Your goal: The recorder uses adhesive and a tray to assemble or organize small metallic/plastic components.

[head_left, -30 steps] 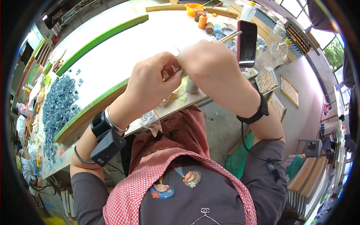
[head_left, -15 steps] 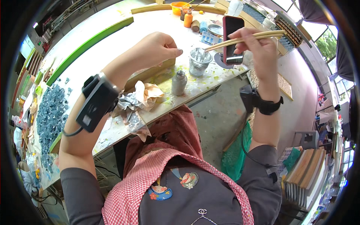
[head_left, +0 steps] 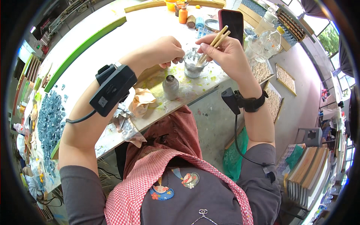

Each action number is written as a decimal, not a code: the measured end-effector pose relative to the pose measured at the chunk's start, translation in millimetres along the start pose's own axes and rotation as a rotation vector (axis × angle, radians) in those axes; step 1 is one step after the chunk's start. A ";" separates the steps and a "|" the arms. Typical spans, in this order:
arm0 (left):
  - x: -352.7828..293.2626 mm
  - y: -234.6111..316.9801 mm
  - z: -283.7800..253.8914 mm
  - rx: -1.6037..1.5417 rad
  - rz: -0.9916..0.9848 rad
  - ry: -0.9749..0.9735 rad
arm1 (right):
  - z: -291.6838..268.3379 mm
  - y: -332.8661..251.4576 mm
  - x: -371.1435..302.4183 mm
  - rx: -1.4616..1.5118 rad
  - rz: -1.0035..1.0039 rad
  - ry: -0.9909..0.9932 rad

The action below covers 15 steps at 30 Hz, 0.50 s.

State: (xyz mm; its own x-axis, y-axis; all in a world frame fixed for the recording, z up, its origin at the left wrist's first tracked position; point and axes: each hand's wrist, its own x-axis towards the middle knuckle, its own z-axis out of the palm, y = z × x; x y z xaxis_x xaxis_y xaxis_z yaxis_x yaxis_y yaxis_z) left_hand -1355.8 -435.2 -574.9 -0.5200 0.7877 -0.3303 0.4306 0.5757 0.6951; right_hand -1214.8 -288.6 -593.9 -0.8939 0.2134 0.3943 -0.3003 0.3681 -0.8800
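Observation:
My right hand point(head_left: 225, 54) grips a pair of wooden chopsticks point(head_left: 219, 39), held steeply with their lower ends in a clear plastic cup point(head_left: 194, 71). Silver-grey paint coats the inside of this cup. On its left side, my left hand point(head_left: 165, 51) is closed, the fingertips curled close to the rim; whatever they hold, if anything, is hidden. A small grey paint-smeared bottle point(head_left: 171, 88) stands upright nearer to me. Beside that bottle lies crumpled brown and silver-stained paper point(head_left: 139, 102) at the table edge.
A phone point(head_left: 231, 26) stands upright behind my right hand. Clear plastic bottles point(head_left: 268, 45) are to its right. Orange bottle point(head_left: 183, 15) and other small containers sit at the far side. Many dark grey pieces point(head_left: 50, 123) cover the table's left. Stacked boards point(head_left: 305, 172) stand lower right.
My right hand has moved left and lower, tilting the chopsticks from nearly level to steep, their ends now deeper in the cup. My left hand has shifted slightly lower beside the cup.

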 end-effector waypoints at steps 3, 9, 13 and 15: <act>-8.8 0.5 5.7 -0.029 0.066 0.025 | -3.0 -4.6 -4.9 0.059 0.053 0.016; -25.9 5.4 14.6 0.150 0.248 0.131 | -5.1 -15.1 -16.7 -0.040 -0.015 0.001; -27.4 6.2 14.8 0.180 0.263 0.128 | 0.7 -17.2 -18.9 -0.044 -0.122 -0.036; -27.9 7.2 15.8 0.197 0.257 0.150 | 0.5 -13.1 -18.1 -0.033 -0.139 -0.047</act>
State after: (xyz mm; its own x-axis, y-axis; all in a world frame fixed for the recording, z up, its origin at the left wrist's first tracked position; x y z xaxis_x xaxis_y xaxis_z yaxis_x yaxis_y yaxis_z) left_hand -1326.6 -449.6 -570.7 -0.4726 0.8797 -0.0529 0.6876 0.4056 0.6023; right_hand -1194.8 -297.7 -589.6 -0.8592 0.1161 0.4983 -0.4119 0.4209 -0.8082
